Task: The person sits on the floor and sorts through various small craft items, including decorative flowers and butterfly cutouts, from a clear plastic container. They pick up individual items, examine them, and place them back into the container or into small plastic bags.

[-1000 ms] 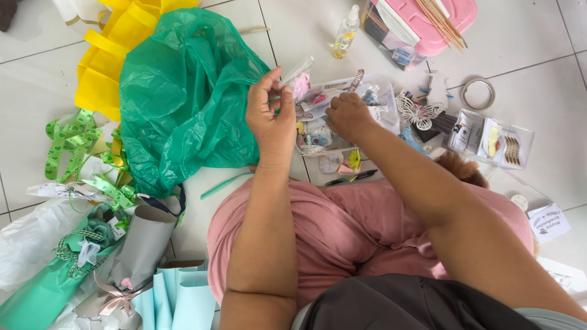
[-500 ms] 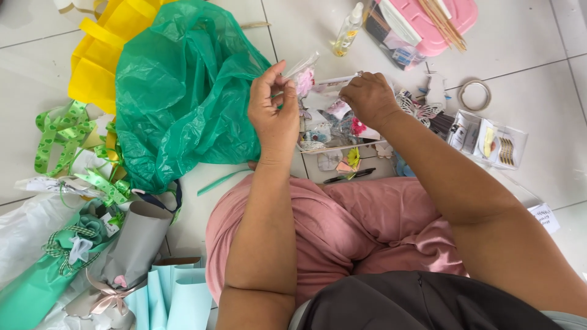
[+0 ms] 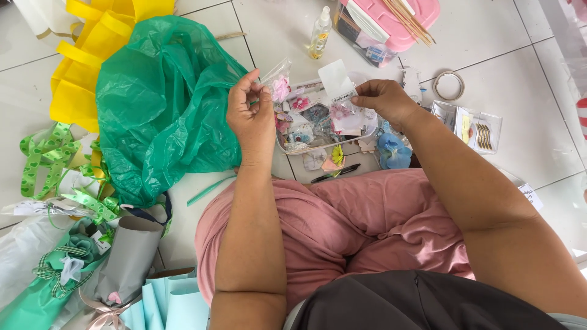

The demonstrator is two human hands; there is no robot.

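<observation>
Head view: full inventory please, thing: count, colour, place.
small packet: 1, clear with pink bits, pinched in left hand
second packet: 1, clear with white card, in right hand
tray of trinkets: 1, clear, floor below both hands
plastic bag: 1, green, floor left
paper sheets: several, yellow, top left
ribbon: a tangle, green, far left
spray bottle: 1, clear yellowish, top centre
box: 1, pink, top right, sticks on it
tape ring: 1, pale, right
pen: 1, black, by the knee
left hand: raised
right hand: raised
</observation>
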